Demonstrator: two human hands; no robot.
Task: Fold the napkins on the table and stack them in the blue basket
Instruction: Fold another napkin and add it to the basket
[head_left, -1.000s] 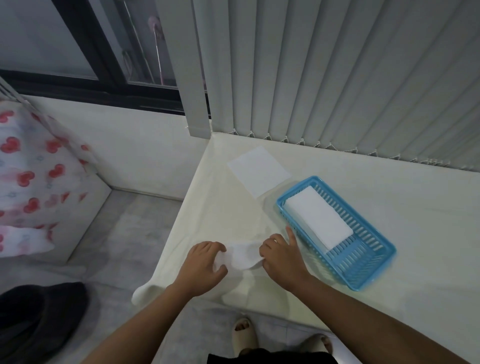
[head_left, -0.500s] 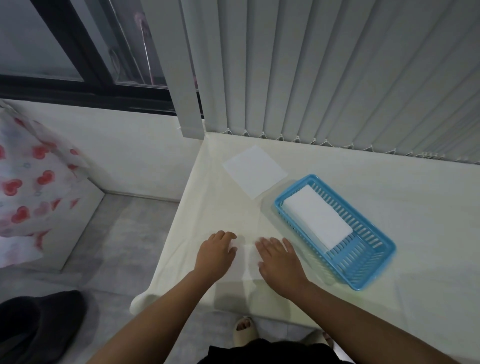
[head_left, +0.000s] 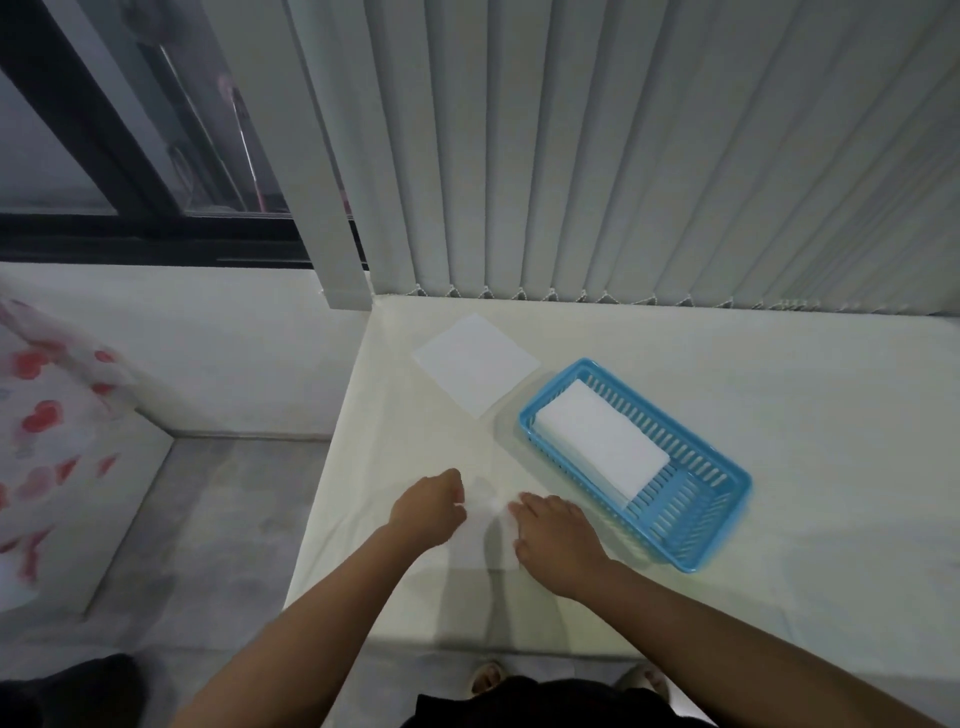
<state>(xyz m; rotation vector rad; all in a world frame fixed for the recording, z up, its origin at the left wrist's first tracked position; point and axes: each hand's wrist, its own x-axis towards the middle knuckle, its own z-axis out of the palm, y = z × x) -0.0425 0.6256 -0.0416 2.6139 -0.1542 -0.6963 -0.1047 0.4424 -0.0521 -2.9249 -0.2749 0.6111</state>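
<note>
2 hands work a white napkin (head_left: 485, 525) near the front edge of the table (head_left: 779, 395). The left hand (head_left: 428, 512) is curled, its fingertips pinching the napkin's left side; the right hand (head_left: 553, 535) lies flat with fingers spread, pressing down the right side. Just right of that hand sits the blue basket (head_left: 691, 535), with 1 folded napkin (head_left: 600, 441) lying in its far end. Another unfolded napkin (head_left: 475, 361) lies flat beyond, near the vertical blinds (head_left: 623, 156).
</note>
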